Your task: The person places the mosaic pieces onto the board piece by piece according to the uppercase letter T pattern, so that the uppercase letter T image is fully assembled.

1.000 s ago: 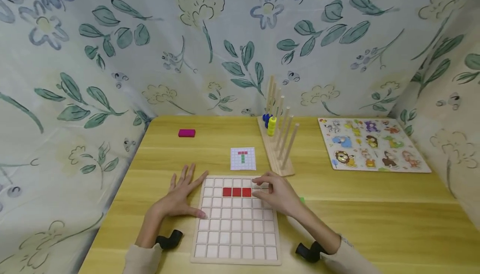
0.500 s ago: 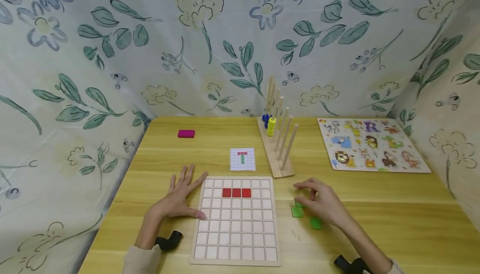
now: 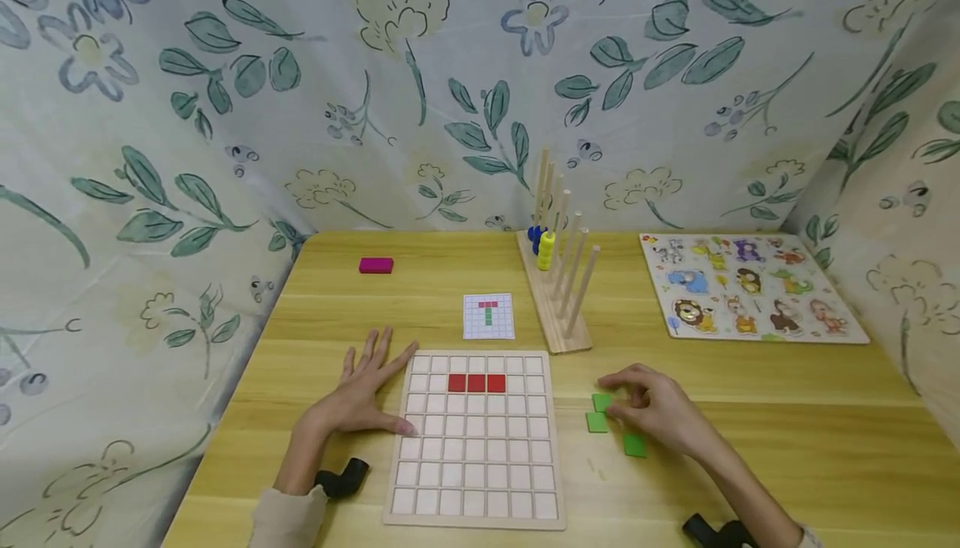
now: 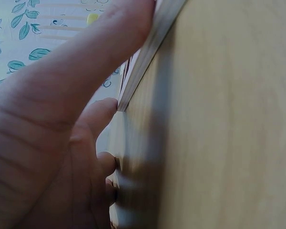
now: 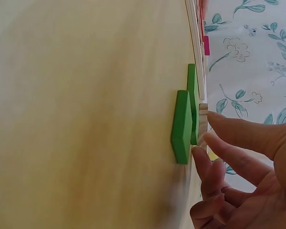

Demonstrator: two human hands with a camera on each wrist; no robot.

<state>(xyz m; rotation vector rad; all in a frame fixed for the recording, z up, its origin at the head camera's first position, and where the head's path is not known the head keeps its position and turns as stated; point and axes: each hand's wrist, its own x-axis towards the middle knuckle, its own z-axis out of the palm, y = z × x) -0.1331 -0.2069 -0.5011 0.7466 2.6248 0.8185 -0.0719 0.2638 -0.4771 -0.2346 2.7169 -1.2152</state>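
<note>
A pale wooden grid board lies before me, with red square tiles in a row near its far edge. My left hand is spread at the board's left side, thumb over the edge; in the left wrist view its thumb and index finger reach the board's side. To the right of the board, my right hand hovers low over loose green square tiles, thumb and index finger parted around the farthest one. In the right wrist view nothing is between those fingertips, which are close to two green tiles.
A pattern card with a red and green T lies beyond the board. Behind it stands a wooden peg stand with blue and yellow beads. An animal puzzle board is at the far right, a magenta block at the far left.
My right hand has moved from the board's upper right to the green tiles at its right, which now show. The left hand and the red tiles have stayed put.
</note>
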